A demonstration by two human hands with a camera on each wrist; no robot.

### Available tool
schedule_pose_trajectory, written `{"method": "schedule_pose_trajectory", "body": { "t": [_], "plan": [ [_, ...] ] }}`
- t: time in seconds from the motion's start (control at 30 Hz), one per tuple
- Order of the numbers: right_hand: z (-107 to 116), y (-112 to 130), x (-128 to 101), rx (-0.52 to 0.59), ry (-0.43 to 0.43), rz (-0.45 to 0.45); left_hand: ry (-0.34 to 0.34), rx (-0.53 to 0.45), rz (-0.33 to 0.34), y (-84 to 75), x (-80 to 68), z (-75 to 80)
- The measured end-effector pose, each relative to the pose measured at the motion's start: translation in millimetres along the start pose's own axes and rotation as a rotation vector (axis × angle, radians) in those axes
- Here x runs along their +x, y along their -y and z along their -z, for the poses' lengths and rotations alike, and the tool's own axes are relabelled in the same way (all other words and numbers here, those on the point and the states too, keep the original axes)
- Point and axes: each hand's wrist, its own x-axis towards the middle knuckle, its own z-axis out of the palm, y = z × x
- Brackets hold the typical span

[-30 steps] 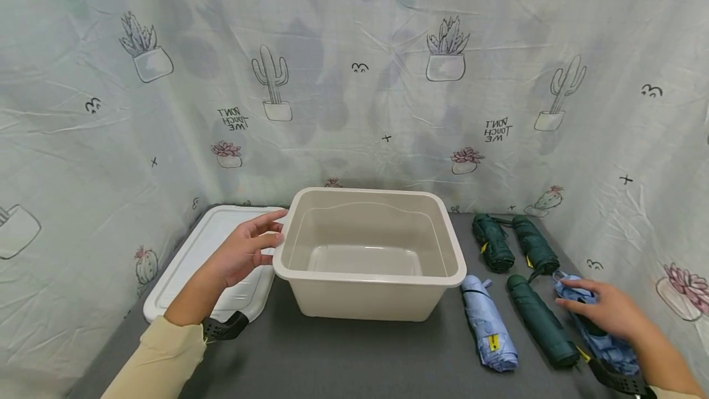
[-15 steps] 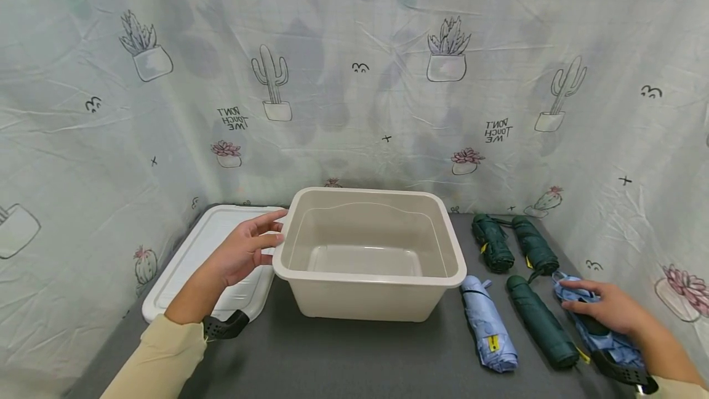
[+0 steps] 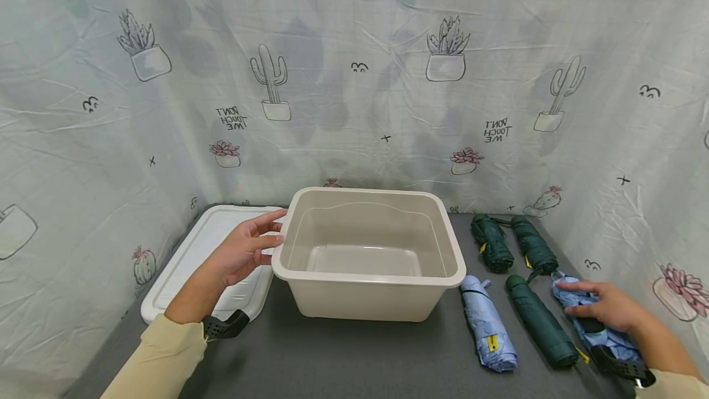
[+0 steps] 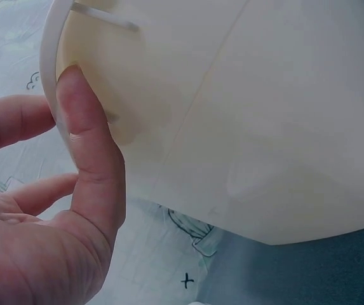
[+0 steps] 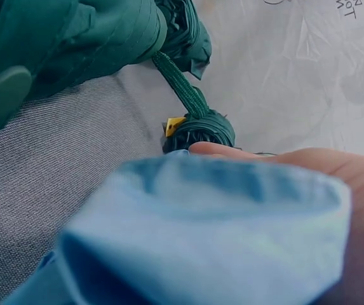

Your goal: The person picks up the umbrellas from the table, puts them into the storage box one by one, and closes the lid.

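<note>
wrist view shows thumb [image 4: 89, 136] on bin [image 3: 368, 251] rim, seemingly touching.

I am working in what looks like a staged recording booth rather than a lived-in room: a wrinkled pale fabric backdrop printed with cacti and potted succulents [image 3: 354, 79] hangs around three sides of a table covered in dark grey cloth [image 3: 360, 356], and nothing domestic shows beyond it.
</note>
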Motion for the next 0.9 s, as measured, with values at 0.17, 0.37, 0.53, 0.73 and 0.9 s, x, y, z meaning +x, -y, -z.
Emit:
{"method": "schedule_pose_trajectory", "body": {
  "t": [0.17,0.37,0.53,0.73,0.9],
  "plan": [
    [-1.1,-0.2,1.0,0.001,0.016,0.007,0.001,-0.011,-0.001,0.5,0.0,0.2],
    [-0.3,-1.6,4.0,-0.009,0.02,0.035,0.0,-0.017,-0.003,0.9,-0.2,0.1],
    [-0.4,-2.6,6.3,-0.029,0.021,0.041,0.003,-0.017,-0.008,1.3,-0.8,-0.2],
    [-0.5,-1.4,7.5,-0.058,0.012,0.03,0.001,-0.019,-0.011,1.4,-1.2,-0.2],
    [0.3,-0.5,7.8,-0.065,0.009,0.03,-0.003,-0.002,-0.01,0.3,-1.3,-0.6]
  ]
}}
